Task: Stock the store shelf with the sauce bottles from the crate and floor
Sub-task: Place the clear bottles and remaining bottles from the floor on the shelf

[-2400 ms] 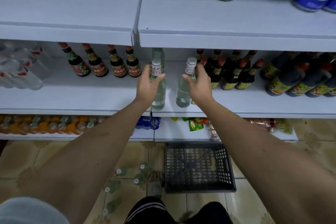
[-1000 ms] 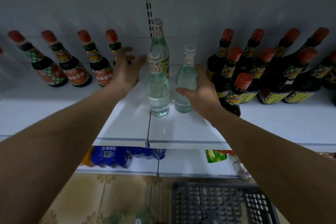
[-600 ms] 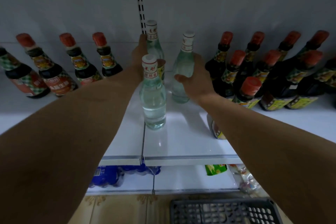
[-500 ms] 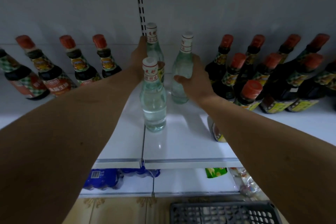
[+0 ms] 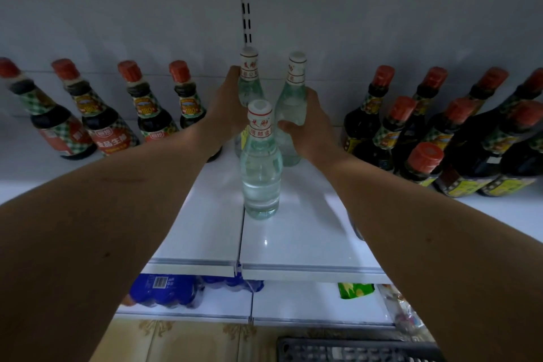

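A: Crate [image 5: 352, 351], just its dark rim, lies lowest in view on the floor, nearer than the shelf [image 5: 293, 244]. What stands on the shelf?

B: Using the front bottle [image 5: 261, 161] as landmark: it stands upright and alone on the seam between the two shelf panels, with no hand on it. Clear glass, pale liquid, white cap, red lettering on the neck band.

A: And behind it?

B: Two more of the same kind. The left hand [image 5: 226, 114] sits behind and left of the front bottle, fingers curled around the back-left bottle [image 5: 249, 79], which stands against the back wall under the slotted upright. The right hand [image 5: 311, 123] is behind and right, wrapped around the back-right bottle [image 5: 293, 97] at its shoulder.

A: Why hold both?

B: My guess is that they're being squared up side by side at the back, so the front one can start a second row. Holding at the shoulder keeps tall, narrow glass from tipping. I can't see whether the bases are fully down.

A: Neighbours?

B: Four dark bottles [image 5: 152, 109] with red caps stand in a line far left of the front bottle; a denser dark cluster [image 5: 426, 138] fills the right. The clear ones take the gap between.
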